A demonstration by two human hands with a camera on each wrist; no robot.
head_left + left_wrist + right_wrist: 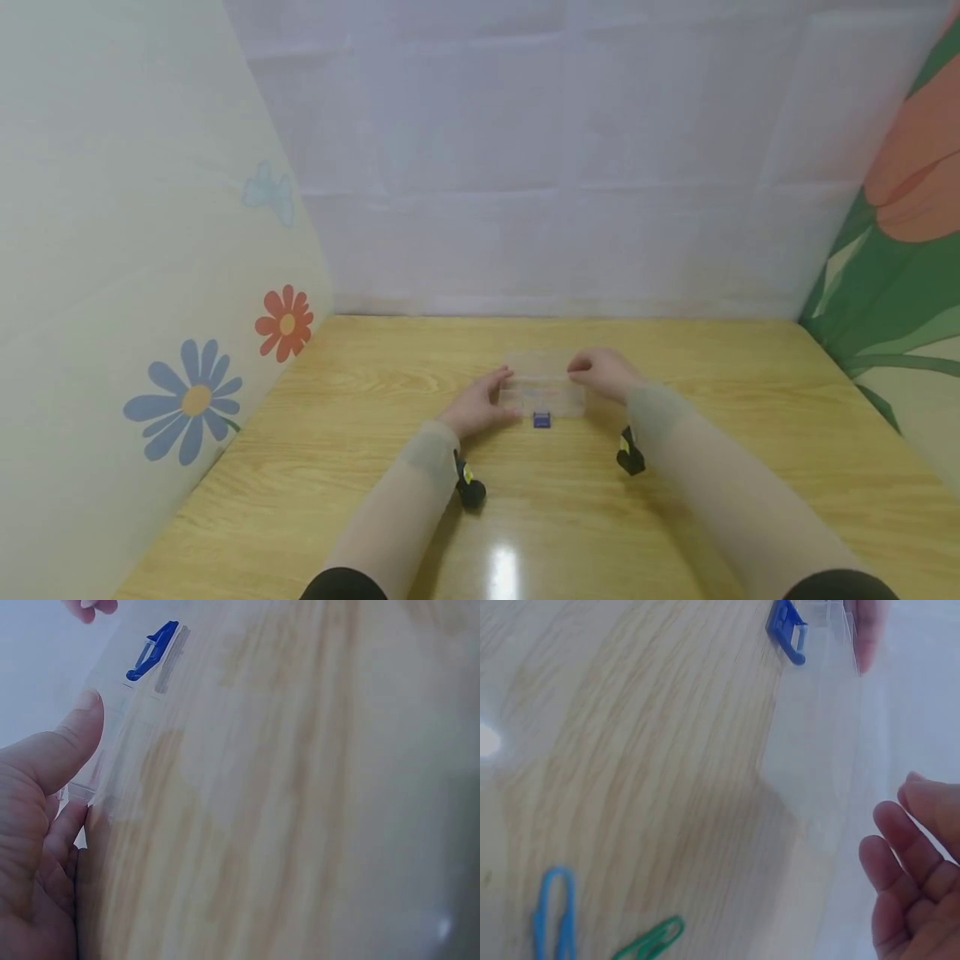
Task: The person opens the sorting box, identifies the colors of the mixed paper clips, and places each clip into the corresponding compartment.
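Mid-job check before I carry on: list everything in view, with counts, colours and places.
Clear box: 1, transparent, on the table between the hands
Latch: 1, blue, box front
Paper clips: 2, blue and green, lower left of the right wrist view
Table: 1, wood-toned, under the box
Backdrop: 1, whitish, behind the table
Printed daisies: 2, blue and red, left wall
Butterfly print: 1, pale blue, left wall
Large printed flower: 1, coral with green leaves, right wall
Wrist devices: 2, black, one per wrist
Sleeves: 2, black, bottom edge
Left hand: 1, bare, around the box's left end
Right hand: 1, bare, near its back right
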